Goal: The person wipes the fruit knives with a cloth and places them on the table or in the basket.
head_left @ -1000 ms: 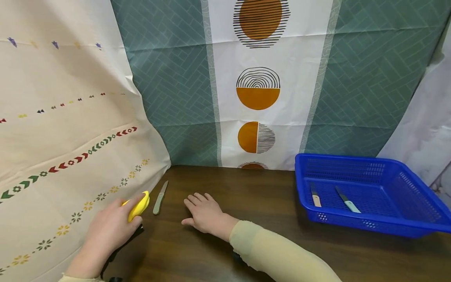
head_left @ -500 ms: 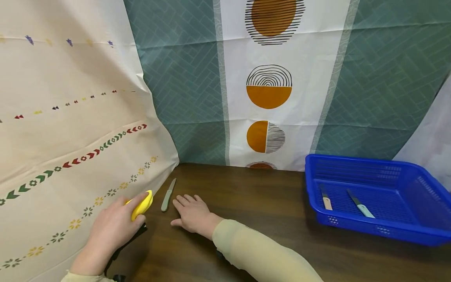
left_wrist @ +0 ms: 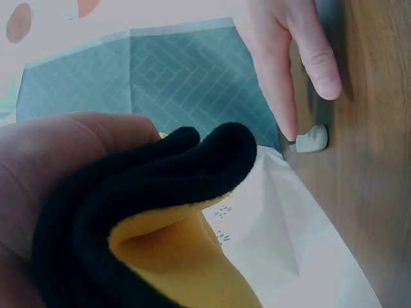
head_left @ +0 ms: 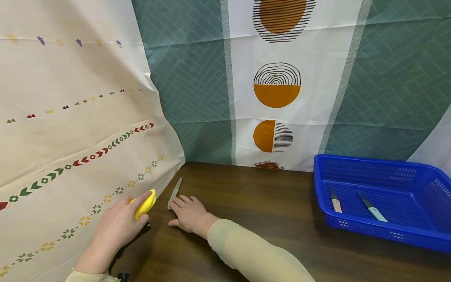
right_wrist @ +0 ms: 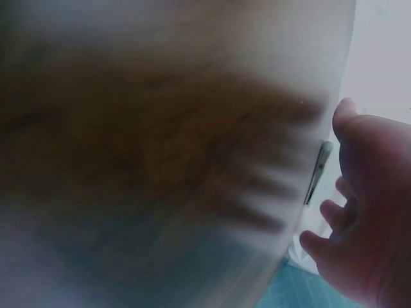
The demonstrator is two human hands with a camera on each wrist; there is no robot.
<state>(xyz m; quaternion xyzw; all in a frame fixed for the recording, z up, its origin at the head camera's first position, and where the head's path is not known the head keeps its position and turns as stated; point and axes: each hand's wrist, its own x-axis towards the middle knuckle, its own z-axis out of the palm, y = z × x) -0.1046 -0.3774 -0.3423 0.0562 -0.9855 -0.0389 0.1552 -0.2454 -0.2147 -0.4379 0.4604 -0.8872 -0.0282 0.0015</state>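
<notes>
My left hand (head_left: 116,231) grips a folded cloth (head_left: 145,206), bright yellow in the head view. In the left wrist view the cloth (left_wrist: 180,250) shows a fuzzy black side folded over a yellow one. At the table's far left lies a small knife (head_left: 175,192) with a pale green handle, blade pointing away. My right hand (head_left: 191,214) reaches over the handle's near end, fingers spread and fairly straight. In the right wrist view the knife (right_wrist: 319,168) appears just past the fingers of the right hand (right_wrist: 379,205); whether they touch it I cannot tell.
On the right of the brown wooden table (head_left: 253,203) stands a blue plastic basket (head_left: 325,192). Inside lie a knife with a peach handle (head_left: 336,205) and one with a light blue handle (head_left: 378,214). Patterned fabric sheets (head_left: 208,145) hang behind and at the left.
My right hand has moved left across the table until its fingers overlap the green knife's handle. The left hand keeps its grip on the cloth. The view has turned slightly left.
</notes>
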